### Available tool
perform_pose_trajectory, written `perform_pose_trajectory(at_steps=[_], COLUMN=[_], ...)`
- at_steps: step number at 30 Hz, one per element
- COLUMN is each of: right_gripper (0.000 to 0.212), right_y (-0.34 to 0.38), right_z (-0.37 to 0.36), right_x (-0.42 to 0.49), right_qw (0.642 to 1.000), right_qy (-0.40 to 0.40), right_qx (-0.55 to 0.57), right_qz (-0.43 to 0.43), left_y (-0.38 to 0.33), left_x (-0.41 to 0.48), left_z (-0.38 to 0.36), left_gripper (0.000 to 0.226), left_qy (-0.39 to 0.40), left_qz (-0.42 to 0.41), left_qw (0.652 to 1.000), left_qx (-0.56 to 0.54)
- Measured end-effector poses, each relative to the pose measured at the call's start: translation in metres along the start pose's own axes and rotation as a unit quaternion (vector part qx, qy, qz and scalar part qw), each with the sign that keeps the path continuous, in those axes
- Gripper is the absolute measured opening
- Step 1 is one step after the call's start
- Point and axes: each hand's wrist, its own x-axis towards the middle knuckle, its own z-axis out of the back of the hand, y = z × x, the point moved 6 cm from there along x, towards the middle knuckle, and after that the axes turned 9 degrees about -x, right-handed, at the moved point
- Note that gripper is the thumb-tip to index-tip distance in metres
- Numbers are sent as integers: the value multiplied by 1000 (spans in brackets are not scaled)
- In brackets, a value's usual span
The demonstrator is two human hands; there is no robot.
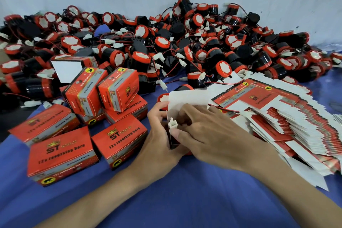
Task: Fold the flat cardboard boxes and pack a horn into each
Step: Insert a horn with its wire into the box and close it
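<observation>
At the centre of the blue cloth stands an open red cardboard box (187, 100), its white lid flap raised. My left hand (159, 133) grips the box's left wall. My right hand (209, 131) reaches over the opening, its thumb pressing a white plug connector (173, 125) into the box. The horn inside is mostly hidden by my fingers. To the right lies a fanned stack of flat red-and-white boxes (288, 122). A big heap of black and red horns (185, 46) with red wires fills the back.
Several closed red boxes (63, 152) printed "12V reversing horn" are piled at the left, some stacked and tilted. One half-open box (68, 70) shows a white flap behind them. A pale wall rises behind the heap. Blue cloth (185, 190) lies bare near me.
</observation>
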Motion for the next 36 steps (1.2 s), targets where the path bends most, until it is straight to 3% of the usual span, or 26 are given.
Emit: perform_pose_trajectory(at_steps=[2, 4, 8, 12, 16, 21, 24, 29, 36], right_gripper=[74, 77, 59, 40, 39, 29, 28, 44, 38], right_y=[3, 5, 4, -6, -2, -11, -9, -4, -3], right_z=[0, 1, 4, 8, 5, 2, -1, 4, 1], right_x=[1, 2, 2, 1, -2, -9, -7, -3, -2], right_qw=[1000, 998, 994, 986, 990, 995, 994, 989, 992], right_qy=[-21, -45, -94, -126, -133, -67, -104, -137, -120], right_qx=[-11, -4, 13, 104, 37, 74, 32, 38, -47], right_qz=[-16, -31, -52, -41, -1, 29, 10, -49, 16], left_y=[-2, -2, -1, -1, -1, -2, 0, -1, -1], left_x=[0, 0, 0, 1, 2, 1, 1, 0, -1], left_z=[-1, -2, -1, -1, -3, -3, -5, -7, -7], left_gripper=[90, 88, 89, 90, 88, 87, 87, 91, 89], left_qy=[6, 10, 8, 5, 12, 13, 23, 51, 46], left_qz=[-9, -11, -1, -2, -7, -8, -4, -9, -2], left_qw=[1000, 1000, 1000, 1000, 1000, 1000, 1000, 999, 999], left_qx=[10, 19, 12, 12, 18, 12, 6, 1, 13])
